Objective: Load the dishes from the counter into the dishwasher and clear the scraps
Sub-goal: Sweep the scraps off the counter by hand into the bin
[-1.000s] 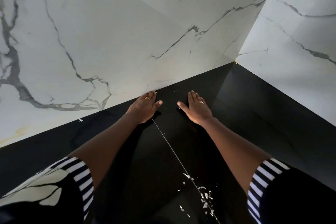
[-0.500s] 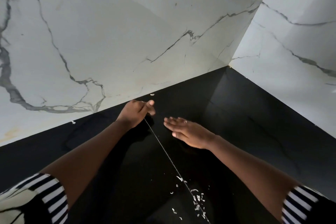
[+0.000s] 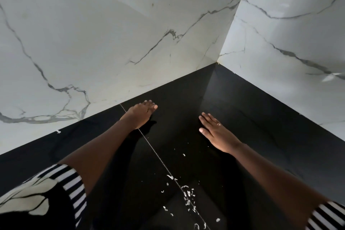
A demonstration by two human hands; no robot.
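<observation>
Small white scraps (image 3: 187, 195) lie scattered on the black counter (image 3: 233, 102), close to me along a thin seam line. My left hand (image 3: 139, 113) lies flat on the counter near the back wall, fingers straight and holding nothing. To its right, my right hand (image 3: 216, 132) rests palm down with fingers spread, a ring on one finger. Both hands are well beyond the main heap of scraps. No dishes or dishwasher are in view.
White marble walls (image 3: 112, 43) meet in a corner (image 3: 217, 62) at the back right of the counter. One white fleck (image 3: 58, 131) sits at the wall's foot on the left. My striped sleeves (image 3: 72, 188) show at the bottom corners.
My left hand uncurled and slid toward the back wall. My right hand moved right, away from the left, and turned palm down with fingers spread. The view shifted left.
</observation>
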